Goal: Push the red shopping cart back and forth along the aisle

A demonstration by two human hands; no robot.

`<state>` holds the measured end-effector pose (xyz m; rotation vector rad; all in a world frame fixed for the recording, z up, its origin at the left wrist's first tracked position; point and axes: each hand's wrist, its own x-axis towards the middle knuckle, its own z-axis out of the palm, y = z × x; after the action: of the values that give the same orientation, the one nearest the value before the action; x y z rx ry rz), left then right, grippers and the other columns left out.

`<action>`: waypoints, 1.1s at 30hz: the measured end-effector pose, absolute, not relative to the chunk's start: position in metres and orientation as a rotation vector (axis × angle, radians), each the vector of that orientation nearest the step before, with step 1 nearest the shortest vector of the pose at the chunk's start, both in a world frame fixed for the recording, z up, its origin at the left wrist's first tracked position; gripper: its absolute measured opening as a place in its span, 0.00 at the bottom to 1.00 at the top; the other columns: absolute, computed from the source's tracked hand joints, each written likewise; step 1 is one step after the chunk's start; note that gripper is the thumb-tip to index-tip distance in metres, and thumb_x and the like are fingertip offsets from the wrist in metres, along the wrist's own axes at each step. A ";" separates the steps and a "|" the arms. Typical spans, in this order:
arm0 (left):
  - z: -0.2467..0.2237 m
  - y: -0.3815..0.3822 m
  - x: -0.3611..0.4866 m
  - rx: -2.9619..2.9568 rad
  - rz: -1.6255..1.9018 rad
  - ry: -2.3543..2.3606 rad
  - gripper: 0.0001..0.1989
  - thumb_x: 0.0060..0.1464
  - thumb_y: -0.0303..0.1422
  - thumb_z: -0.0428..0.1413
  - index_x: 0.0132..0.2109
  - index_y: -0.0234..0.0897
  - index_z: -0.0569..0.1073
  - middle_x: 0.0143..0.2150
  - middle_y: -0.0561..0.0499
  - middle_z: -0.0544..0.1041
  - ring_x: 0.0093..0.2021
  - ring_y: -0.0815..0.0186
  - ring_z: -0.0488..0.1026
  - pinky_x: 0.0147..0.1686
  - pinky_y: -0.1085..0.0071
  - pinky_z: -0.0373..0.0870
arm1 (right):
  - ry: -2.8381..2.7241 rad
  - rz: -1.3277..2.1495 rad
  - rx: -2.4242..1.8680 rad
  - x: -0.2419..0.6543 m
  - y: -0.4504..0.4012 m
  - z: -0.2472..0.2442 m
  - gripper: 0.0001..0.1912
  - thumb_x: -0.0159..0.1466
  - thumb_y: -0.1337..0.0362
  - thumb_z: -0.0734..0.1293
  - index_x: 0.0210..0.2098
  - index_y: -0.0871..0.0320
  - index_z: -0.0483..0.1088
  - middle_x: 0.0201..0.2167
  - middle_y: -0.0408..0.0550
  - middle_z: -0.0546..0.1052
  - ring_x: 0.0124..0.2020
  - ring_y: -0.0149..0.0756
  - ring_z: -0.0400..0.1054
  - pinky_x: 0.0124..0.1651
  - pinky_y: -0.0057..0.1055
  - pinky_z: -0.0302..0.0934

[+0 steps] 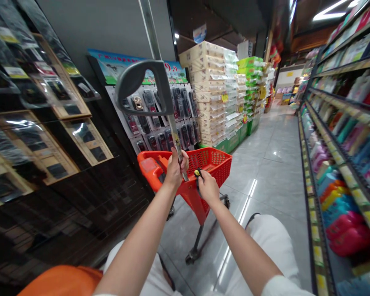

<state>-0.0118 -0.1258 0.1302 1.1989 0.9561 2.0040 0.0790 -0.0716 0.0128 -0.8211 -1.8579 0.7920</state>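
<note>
My left hand [175,166] is wrapped round the lower part of a metal pole [174,128], just above its bottom end. The pole leans and runs up out of the top of the view, with a grey looped plastic handle [168,88] on it. In my right hand [209,188] is a small black-and-yellow tool [197,173]; the fingers hide much of it, so its kind does not show. Both hands are at the near end of a red plastic shopping cart [220,163] on dark legs with casters. Whether the pole's end touches the cart I cannot tell.
Shelves of colourful goods [342,197] line the right side. Packaged goods hang on a dark wall display [86,137] at left. Behind the cart are a rack of blister packs [160,137] and stacked boxes [208,94]. A grey tiled aisle [271,152] runs back between them.
</note>
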 end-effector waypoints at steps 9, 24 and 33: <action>0.139 -0.138 -0.024 1.244 1.778 1.013 0.29 0.49 0.61 0.52 0.28 0.35 0.71 0.16 0.58 0.62 0.17 0.73 0.61 0.22 0.76 0.63 | -1.707 0.583 -0.576 0.071 -0.131 -0.048 0.09 0.62 0.67 0.62 0.41 0.55 0.71 0.50 0.54 0.70 0.55 0.43 0.63 0.56 0.44 0.60; 0.136 -0.142 -0.038 1.120 1.768 0.940 0.25 0.61 0.50 0.47 0.38 0.32 0.77 0.25 0.49 0.75 0.29 0.68 0.75 0.38 0.72 0.73 | -1.691 0.553 -0.583 0.066 -0.127 -0.028 0.10 0.64 0.65 0.64 0.43 0.54 0.74 0.48 0.53 0.71 0.51 0.42 0.65 0.54 0.41 0.61; 0.134 -0.140 -0.047 0.690 1.717 0.885 0.33 0.66 0.49 0.33 0.34 0.32 0.75 0.25 0.44 0.77 0.21 0.70 0.72 0.22 0.77 0.70 | -1.829 0.434 -0.515 0.067 -0.115 0.062 0.13 0.62 0.67 0.64 0.44 0.50 0.76 0.49 0.49 0.72 0.47 0.42 0.63 0.52 0.39 0.61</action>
<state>-0.0469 -0.1398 0.1336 0.6903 0.8854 1.7171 0.0667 -0.1151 0.0618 -0.5151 -1.8293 0.4338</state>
